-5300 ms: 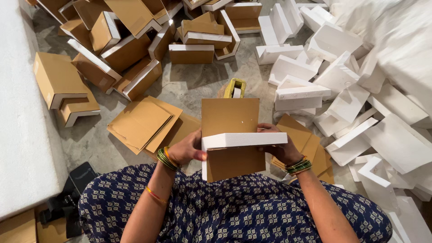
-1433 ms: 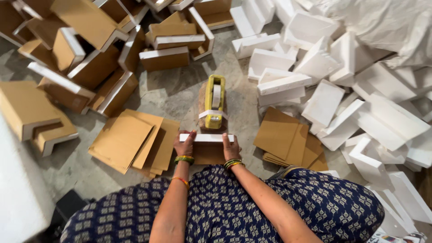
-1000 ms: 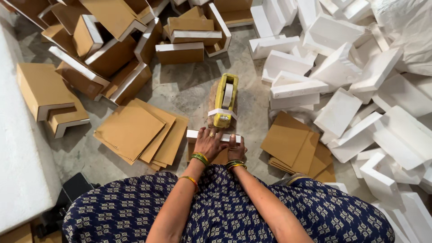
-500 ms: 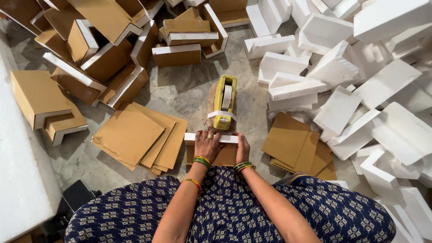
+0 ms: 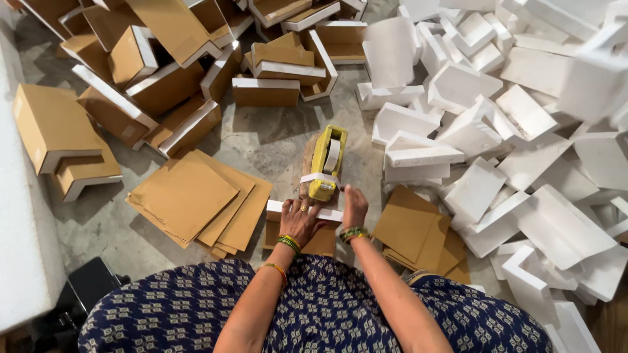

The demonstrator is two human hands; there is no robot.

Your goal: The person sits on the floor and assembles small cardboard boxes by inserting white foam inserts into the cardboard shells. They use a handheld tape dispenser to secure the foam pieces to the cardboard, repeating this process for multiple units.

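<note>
A white foam corner piece faced with brown cardboard (image 5: pixel 278 210) lies on the floor just in front of my lap. My left hand (image 5: pixel 299 222) presses flat on top of it, fingers spread. My right hand (image 5: pixel 354 206) rests at its right end, fingers up near a yellow tape dispenser (image 5: pixel 326 162) that stands just beyond the piece, with a strip of tape hanging from its front. Whether my right hand pinches the tape cannot be told.
A stack of brown cardboard squares (image 5: pixel 196 199) lies at left, another (image 5: pixel 412 229) at right. White foam corner pieces (image 5: pixel 523 131) are heaped on the right; cardboard-faced finished pieces (image 5: pixel 163 72) are piled at the back left. A white slab (image 5: pixel 19 216) runs along the left edge.
I lowered the cardboard-and-foam piece from upright in front of me onto the floor. Both hands slid onto its top, and my right hand moved toward the dispenser.
</note>
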